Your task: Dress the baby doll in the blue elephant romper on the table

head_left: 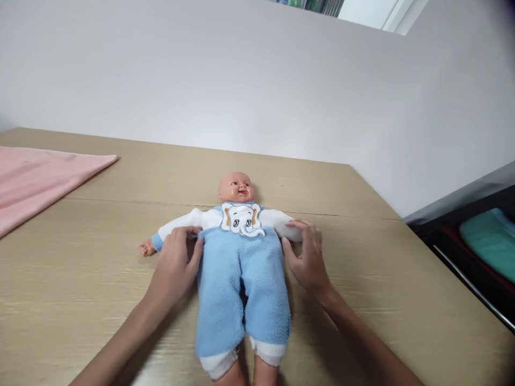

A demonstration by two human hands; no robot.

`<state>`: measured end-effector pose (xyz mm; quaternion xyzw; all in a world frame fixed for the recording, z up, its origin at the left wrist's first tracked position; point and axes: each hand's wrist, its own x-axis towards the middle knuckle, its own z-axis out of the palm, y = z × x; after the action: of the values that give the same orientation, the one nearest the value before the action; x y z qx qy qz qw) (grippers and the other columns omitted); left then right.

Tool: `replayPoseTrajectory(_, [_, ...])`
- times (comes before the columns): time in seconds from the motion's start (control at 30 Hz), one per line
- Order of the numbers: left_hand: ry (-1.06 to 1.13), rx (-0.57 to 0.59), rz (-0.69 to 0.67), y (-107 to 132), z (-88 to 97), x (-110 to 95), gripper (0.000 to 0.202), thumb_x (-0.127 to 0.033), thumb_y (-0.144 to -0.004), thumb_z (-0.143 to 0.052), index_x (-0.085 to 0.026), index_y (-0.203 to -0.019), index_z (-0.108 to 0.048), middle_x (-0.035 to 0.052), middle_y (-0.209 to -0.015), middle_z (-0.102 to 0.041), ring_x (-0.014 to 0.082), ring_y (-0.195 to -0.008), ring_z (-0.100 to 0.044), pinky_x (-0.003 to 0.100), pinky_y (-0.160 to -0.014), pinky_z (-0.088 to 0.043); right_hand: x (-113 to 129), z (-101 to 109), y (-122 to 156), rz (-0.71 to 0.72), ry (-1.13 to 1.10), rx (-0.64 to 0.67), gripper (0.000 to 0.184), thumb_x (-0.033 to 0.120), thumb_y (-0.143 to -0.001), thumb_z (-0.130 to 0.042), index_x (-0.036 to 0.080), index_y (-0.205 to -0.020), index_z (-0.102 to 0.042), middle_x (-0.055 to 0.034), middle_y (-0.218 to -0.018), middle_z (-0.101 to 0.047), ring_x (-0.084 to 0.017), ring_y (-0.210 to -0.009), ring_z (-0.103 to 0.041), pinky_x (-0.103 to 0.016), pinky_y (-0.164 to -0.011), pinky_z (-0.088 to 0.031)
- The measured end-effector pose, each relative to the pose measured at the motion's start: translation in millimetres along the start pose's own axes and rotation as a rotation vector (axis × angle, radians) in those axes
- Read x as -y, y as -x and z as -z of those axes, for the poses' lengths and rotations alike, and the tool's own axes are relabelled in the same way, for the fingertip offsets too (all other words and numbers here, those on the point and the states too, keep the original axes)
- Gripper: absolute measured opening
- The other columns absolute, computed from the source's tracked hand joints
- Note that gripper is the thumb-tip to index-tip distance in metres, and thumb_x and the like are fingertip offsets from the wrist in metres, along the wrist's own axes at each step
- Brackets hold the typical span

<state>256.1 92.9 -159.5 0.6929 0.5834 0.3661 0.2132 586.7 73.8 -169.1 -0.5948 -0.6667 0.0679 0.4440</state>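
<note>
A baby doll (243,268) lies on its back on the wooden table, head away from me and feet toward me. It wears a light blue fleece romper with white sleeves and an elephant bib patch (242,219) on the chest. My left hand (177,260) rests against the doll's side below its outstretched arm, thumb apart from the curled fingers. On the other side, my right hand (308,254) touches the white sleeve (279,221), its fingers over it and the thumb near the romper's edge. That sleeve's end is hidden behind my fingers.
A pink cloth (44,179) lies at the table's left. Behind the wooden table (354,268) rises a pale wall (201,80). Off the right edge sits a dark holder with green fabric (488,244). A window-like opening shows at the top right.
</note>
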Motion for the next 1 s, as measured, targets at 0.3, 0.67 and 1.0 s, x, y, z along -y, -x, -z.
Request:
replayPoseTrajectory(0.3, [-0.128,0.102,-0.226,48,3.1,-15,0.045,-0.040,-0.114,-0.044,-0.029,-0.158,-0.040,0.0146,-0.159,-0.051,0.0339,-0.151,-0.048,0.059,-0.125,-0.042,-72,49,5,-0.113,0.053,0.239,0.063,0.047,-0.091,-0.079,0.023,-0.147,-0.063,-0.0145,-0.137,-0.067,-0.036,-0.126,-0.064,-0.057,-0.111,-0.053])
replayPoseTrajectory(0.67, [-0.122,0.199,-0.173,44,-8.8,-12,0.046,-0.047,-0.114,-0.041,-0.021,-0.152,-0.041,0.0191,-0.154,-0.059,0.0365,-0.145,-0.058,0.062,-0.118,-0.050,-17,26,-1,-0.187,-0.494,0.090,0.061,0.050,-0.086,-0.086,0.029,-0.135,-0.056,-0.0128,-0.152,-0.062,-0.032,-0.136,-0.066,-0.046,-0.112,-0.058])
replayPoseTrajectory(1.0, [-0.287,0.241,-0.250,6,-16.0,-50,0.031,-0.041,-0.105,-0.049,-0.018,-0.125,-0.058,0.0184,-0.131,-0.067,0.0424,-0.120,-0.063,0.064,-0.103,-0.052,68,14,-65,0.270,-0.258,-0.073,0.039,0.030,-0.094,-0.078,0.028,-0.131,-0.066,-0.0097,-0.132,-0.073,-0.029,-0.126,-0.070,-0.049,-0.114,-0.056])
